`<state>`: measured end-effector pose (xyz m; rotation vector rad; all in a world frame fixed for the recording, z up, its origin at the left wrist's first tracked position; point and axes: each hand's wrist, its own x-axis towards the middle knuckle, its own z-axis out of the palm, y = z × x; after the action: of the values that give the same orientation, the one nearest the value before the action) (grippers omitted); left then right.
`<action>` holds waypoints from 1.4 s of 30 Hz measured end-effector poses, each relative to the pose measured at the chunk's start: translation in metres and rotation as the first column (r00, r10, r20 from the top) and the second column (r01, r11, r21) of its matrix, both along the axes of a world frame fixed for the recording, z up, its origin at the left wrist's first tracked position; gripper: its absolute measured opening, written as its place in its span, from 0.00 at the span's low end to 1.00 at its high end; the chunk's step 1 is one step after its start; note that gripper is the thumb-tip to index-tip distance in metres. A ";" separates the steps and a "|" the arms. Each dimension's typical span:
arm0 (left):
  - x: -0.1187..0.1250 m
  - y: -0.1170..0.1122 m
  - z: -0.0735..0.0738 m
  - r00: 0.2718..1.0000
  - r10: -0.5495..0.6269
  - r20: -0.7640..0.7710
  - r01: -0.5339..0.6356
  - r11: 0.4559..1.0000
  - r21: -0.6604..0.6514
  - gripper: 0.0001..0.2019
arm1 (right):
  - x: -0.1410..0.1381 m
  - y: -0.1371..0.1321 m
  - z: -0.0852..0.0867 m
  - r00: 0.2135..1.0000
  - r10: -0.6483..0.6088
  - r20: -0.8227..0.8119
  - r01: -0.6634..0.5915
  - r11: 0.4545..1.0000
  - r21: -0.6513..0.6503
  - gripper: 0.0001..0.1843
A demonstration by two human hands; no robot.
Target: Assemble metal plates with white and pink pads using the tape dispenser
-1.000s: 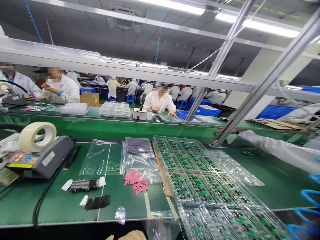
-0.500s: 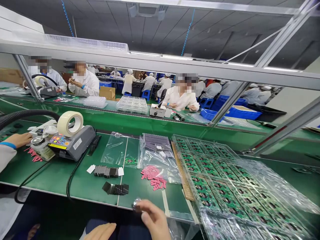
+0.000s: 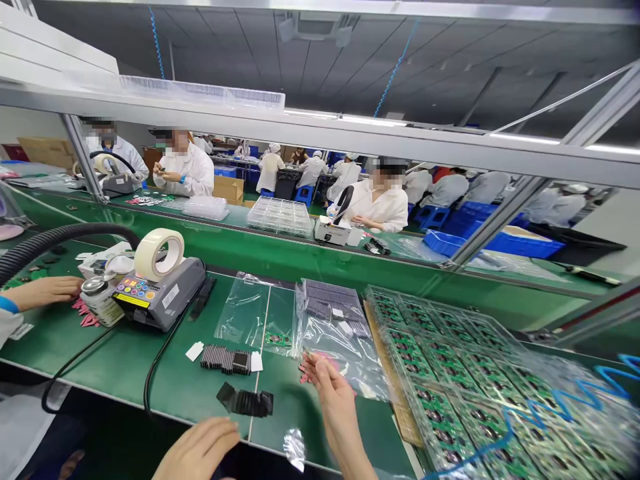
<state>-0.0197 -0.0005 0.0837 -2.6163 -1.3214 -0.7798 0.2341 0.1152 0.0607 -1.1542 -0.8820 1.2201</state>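
1. Nearest, at bottom centre of the frame, we find the person's left hand [image 3: 197, 452], open above the edge of the green bench [image 3: 100, 377], its fingers slightly spread and pinching nothing.
2. We see the right hand [image 3: 336, 400] rising just to its right, fingers close together and empty. The crumpled scrap of clear film [image 3: 295, 448], apparently pinched by this hand half a second ago, now lies free between the two hands, so the pinch has been released.
3. Just beyond lie black strips [image 3: 245, 403], a stack of black strips [image 3: 225, 360], pink pieces [image 3: 304, 377] by the right fingertips, and a clear plastic bag [image 3: 340, 340].
4. At right we note trays of green circuit boards [image 3: 440, 393] beneath a blue coiled hose [image 3: 565, 400].
5. At left, a co-worker's hand [image 3: 45, 293] rests near a tape dispenser [image 3: 160, 293].
6. Farthest, we see co-workers in white coats [image 3: 380, 207] across the bench.
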 end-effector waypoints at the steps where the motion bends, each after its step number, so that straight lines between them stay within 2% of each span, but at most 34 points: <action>1: 0.001 0.012 0.005 0.998 0.018 0.057 -0.014 0.997 -0.071 0.17 | 0.003 0.009 0.005 1.000 -0.003 0.020 0.003 1.000 0.015 0.26; 4: 0.005 0.062 0.015 0.968 0.130 0.213 -0.065 0.955 -0.291 0.15 | -0.006 0.049 0.020 0.996 0.002 0.088 -0.011 0.995 0.100 0.23; 8: 0.006 0.157 0.012 0.949 0.200 0.246 -0.109 0.934 -0.340 0.18 | -0.051 0.126 0.024 0.980 0.020 0.197 -0.055 0.983 0.174 0.14; 12: 0.005 0.247 -0.002 0.945 0.228 0.235 -0.142 0.932 -0.333 0.19 | -0.094 0.195 0.005 0.965 -0.059 0.256 0.006 0.979 0.204 0.13; 14: 0.004 0.279 -0.012 0.940 0.250 0.230 -0.169 0.931 -0.323 0.18 | -0.105 0.213 -0.008 0.957 -0.112 0.269 0.050 0.972 0.228 0.14; 16: 0.001 0.301 -0.023 0.935 0.268 0.233 -0.185 0.928 -0.324 0.17 | -0.109 0.221 -0.024 0.944 -0.154 0.291 0.076 0.961 0.265 0.14; 20: -0.005 0.321 -0.045 0.922 0.267 0.279 -0.163 0.924 -0.344 0.17 | -0.106 0.225 -0.053 0.915 -0.186 0.359 0.065 0.944 0.323 0.15; 23: -0.011 0.326 -0.052 0.908 0.252 0.335 -0.128 0.928 -0.351 0.16 | -0.105 0.229 -0.066 0.893 -0.202 0.402 0.062 0.940 0.335 0.16; 29: -0.017 0.335 -0.046 0.897 0.202 0.393 -0.047 0.928 -0.371 0.11 | -0.109 0.232 -0.072 0.879 -0.226 0.420 0.077 0.936 0.344 0.19; 33: -0.019 0.340 -0.051 0.861 0.199 0.468 0.002 0.919 -0.394 0.12 | -0.109 0.230 -0.071 0.879 -0.243 0.410 0.096 0.933 0.347 0.20; 35: -0.019 0.344 -0.055 0.816 0.233 0.529 0.009 0.910 -0.415 0.13 | -0.110 0.230 -0.070 0.880 -0.244 0.408 0.102 0.935 0.339 0.19; 38: -0.018 0.350 -0.055 0.699 0.330 0.634 -0.016 0.894 -0.447 0.14 | -0.110 0.231 -0.069 0.884 -0.229 0.408 0.102 0.946 0.309 0.17; 40: -0.014 0.349 -0.045 0.605 0.381 0.699 -0.033 0.889 -0.456 0.16 | -0.110 0.232 -0.068 0.891 -0.211 0.402 0.097 0.953 0.287 0.16; 42: -0.010 0.337 -0.029 0.524 0.394 0.755 -0.029 0.894 -0.447 0.21 | -0.109 0.232 -0.065 0.902 -0.192 0.386 0.090 0.959 0.267 0.15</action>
<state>-0.0293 0.3365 0.0549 -2.2235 -2.1617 -2.0882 0.1251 0.3469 -0.0048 -1.2687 -1.2020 0.7321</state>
